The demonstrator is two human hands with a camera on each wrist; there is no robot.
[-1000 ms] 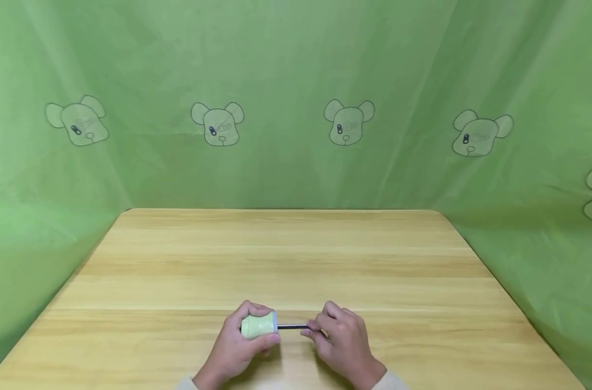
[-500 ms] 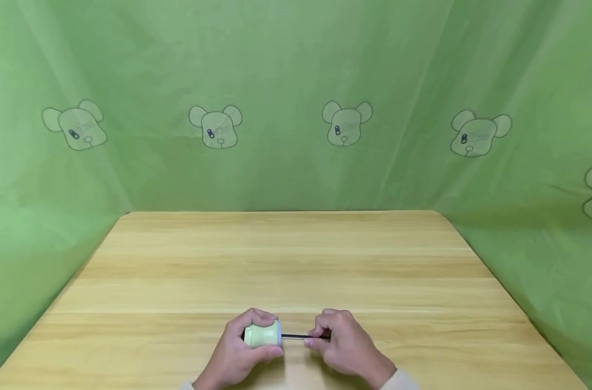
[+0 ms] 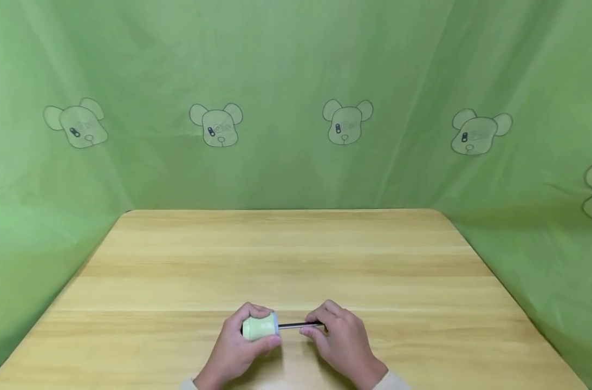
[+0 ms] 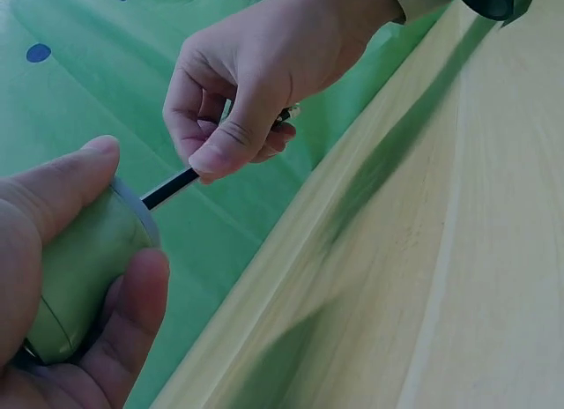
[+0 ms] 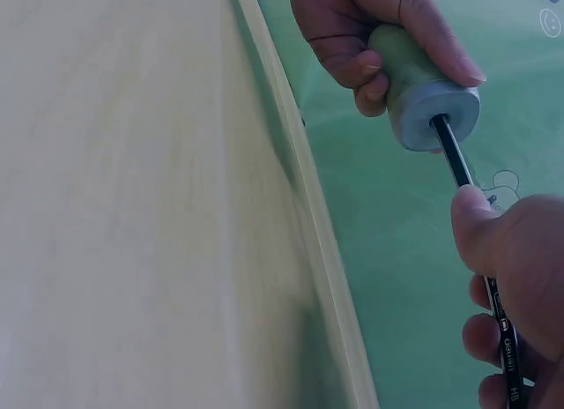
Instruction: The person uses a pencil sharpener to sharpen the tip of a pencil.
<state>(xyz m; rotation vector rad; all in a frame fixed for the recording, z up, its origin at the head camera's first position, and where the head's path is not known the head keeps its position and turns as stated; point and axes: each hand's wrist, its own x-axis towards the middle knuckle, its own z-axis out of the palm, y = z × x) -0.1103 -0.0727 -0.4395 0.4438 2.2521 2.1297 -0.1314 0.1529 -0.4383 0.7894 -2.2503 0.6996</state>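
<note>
My left hand (image 3: 229,346) holds a light green pencil sharpener (image 3: 260,327) on its side, thumb and fingers wrapped round the body. Its bluish-grey end face (image 5: 421,111) points toward my right hand (image 3: 346,338). A dark pencil (image 3: 292,326) runs straight into the hole in that face, so its point is hidden inside. Thumb and fingers of the right hand pinch the pencil partway along the shaft. In the right wrist view, the printed rear part of the pencil (image 5: 510,360), marked HB, passes beneath the palm.
Both hands are above the near edge of a wood-grain table (image 3: 276,260). Green curtains (image 3: 286,173) printed with bear heads surround the table at the back and sides.
Both hands dipped slightly toward the near edge, then rose again with sharpener and pencil. My right hand rolled at the wrist and back, its fingers shifting on the pencil, which stays in the hole.
</note>
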